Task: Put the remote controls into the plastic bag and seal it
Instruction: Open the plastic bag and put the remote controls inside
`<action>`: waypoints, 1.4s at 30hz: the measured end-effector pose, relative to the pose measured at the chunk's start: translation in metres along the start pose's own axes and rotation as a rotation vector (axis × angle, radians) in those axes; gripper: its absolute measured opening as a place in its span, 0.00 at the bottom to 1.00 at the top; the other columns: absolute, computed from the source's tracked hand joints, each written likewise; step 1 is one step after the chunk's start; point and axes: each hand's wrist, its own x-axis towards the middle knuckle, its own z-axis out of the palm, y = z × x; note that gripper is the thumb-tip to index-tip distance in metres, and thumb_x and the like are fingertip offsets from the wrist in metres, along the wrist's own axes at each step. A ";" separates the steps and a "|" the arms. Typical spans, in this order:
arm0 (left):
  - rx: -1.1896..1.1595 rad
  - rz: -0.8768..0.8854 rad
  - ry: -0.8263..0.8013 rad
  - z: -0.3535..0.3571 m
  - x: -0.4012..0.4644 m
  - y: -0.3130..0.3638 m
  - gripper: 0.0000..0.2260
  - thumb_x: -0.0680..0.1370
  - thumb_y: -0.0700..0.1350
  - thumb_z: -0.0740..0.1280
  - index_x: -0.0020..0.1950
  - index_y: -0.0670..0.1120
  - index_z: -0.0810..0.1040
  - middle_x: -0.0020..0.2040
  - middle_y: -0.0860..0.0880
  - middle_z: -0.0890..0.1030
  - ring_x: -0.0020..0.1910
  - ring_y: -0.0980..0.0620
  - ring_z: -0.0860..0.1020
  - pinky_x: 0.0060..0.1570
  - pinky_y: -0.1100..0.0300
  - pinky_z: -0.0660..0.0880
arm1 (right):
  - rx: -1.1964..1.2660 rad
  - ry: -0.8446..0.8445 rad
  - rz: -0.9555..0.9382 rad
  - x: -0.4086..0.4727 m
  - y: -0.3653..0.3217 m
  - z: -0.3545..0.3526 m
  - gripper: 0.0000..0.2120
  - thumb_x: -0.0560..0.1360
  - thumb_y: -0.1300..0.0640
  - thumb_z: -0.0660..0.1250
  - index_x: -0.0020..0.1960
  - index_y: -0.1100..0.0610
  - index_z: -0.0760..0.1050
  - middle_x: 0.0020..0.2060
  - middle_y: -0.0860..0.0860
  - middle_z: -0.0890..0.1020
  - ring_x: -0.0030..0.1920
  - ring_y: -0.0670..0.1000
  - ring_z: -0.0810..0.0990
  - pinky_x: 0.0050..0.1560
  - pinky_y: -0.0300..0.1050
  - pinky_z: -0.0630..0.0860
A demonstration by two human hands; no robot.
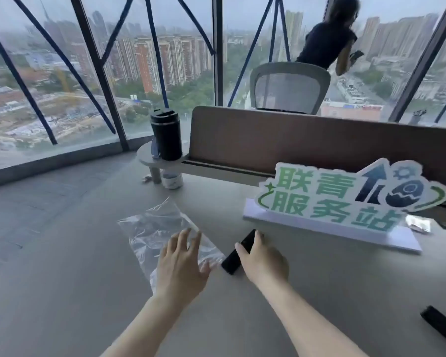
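A clear plastic bag lies flat and crumpled on the grey table, partly hanging over its left edge. My left hand hovers over the bag's near end with fingers spread, holding nothing. A slim black remote control lies just right of the bag. My right hand is closed around its middle, fingers wrapped over it. A second black remote control lies at the table's far right near edge, away from both hands.
A white and green standing sign stands right behind the remote. A black tumbler sits on a small round shelf, a white jar below it. A brown divider backs the table. A person leans at the window behind an office chair.
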 end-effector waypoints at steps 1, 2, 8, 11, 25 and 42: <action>0.017 0.016 -0.026 0.007 -0.004 -0.009 0.28 0.66 0.55 0.70 0.64 0.47 0.73 0.63 0.43 0.77 0.61 0.40 0.74 0.56 0.46 0.74 | -0.013 -0.004 0.034 0.003 -0.003 0.013 0.36 0.79 0.36 0.54 0.79 0.56 0.54 0.66 0.56 0.78 0.61 0.60 0.80 0.54 0.50 0.75; 0.038 0.027 0.004 0.013 -0.007 -0.016 0.27 0.65 0.54 0.72 0.62 0.48 0.75 0.60 0.44 0.78 0.58 0.40 0.76 0.53 0.47 0.76 | -0.015 0.017 0.064 0.008 -0.005 0.027 0.38 0.78 0.35 0.54 0.80 0.57 0.51 0.65 0.57 0.78 0.60 0.60 0.80 0.53 0.50 0.74; 0.118 0.005 -0.047 0.048 -0.020 -0.052 0.05 0.63 0.38 0.72 0.32 0.46 0.78 0.33 0.48 0.76 0.34 0.43 0.78 0.27 0.55 0.75 | -0.040 0.064 0.138 0.019 -0.010 0.075 0.45 0.77 0.43 0.63 0.80 0.61 0.42 0.65 0.57 0.79 0.62 0.59 0.80 0.55 0.50 0.75; 0.123 0.010 -0.072 0.052 -0.023 -0.061 0.08 0.61 0.37 0.71 0.29 0.44 0.73 0.30 0.47 0.75 0.32 0.42 0.78 0.23 0.56 0.72 | 0.054 0.036 0.140 0.010 -0.004 0.076 0.35 0.76 0.53 0.64 0.78 0.60 0.53 0.66 0.57 0.77 0.63 0.60 0.79 0.56 0.50 0.74; -0.332 0.162 0.131 0.002 -0.066 -0.005 0.03 0.73 0.39 0.61 0.39 0.41 0.73 0.37 0.43 0.79 0.36 0.39 0.76 0.31 0.49 0.72 | 0.700 -0.246 0.005 -0.140 0.093 -0.035 0.09 0.77 0.62 0.65 0.51 0.58 0.84 0.29 0.50 0.74 0.23 0.47 0.61 0.23 0.36 0.55; -0.573 0.067 0.113 0.006 -0.100 0.050 0.04 0.74 0.44 0.63 0.41 0.50 0.76 0.44 0.52 0.80 0.39 0.47 0.77 0.40 0.53 0.73 | 0.018 -0.172 -0.027 -0.183 0.153 -0.022 0.17 0.71 0.38 0.67 0.45 0.50 0.81 0.42 0.46 0.85 0.38 0.49 0.82 0.42 0.45 0.78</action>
